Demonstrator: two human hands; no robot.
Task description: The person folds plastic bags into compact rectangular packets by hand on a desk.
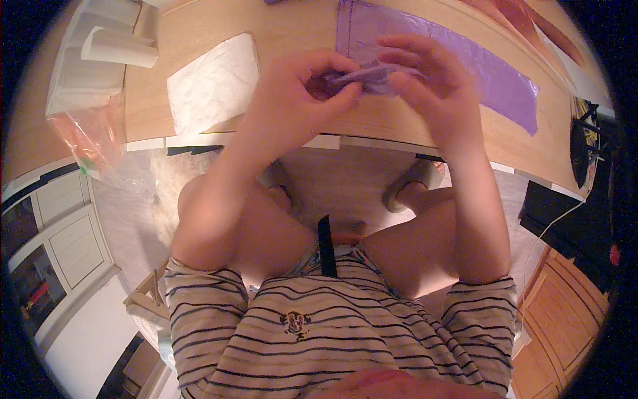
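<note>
Over the wooden table, a crumpled strip of thin purple plastic film (375, 78) stretches between my two hands. My left hand (299, 90) pinches its left end between thumb and curled fingers. At the other end, my right hand (435, 76) has its thumb against the film, upper fingers partly stretched out. Behind and to the right of my hands, a purple plastic bag (495, 80) lies flat on the table, partly covered by the right hand. A wrinkled white sheet (211, 86), perhaps a paper towel, lies left of my left forearm.
At the left stand white boxy shapes (86, 76) and a clear plastic bag with something orange (93, 133), hanging over the table edge. A dark round basket (585, 143) sits at the right end. Reddish items (531, 20) lie at the back right. My legs are below the table edge (325, 141).
</note>
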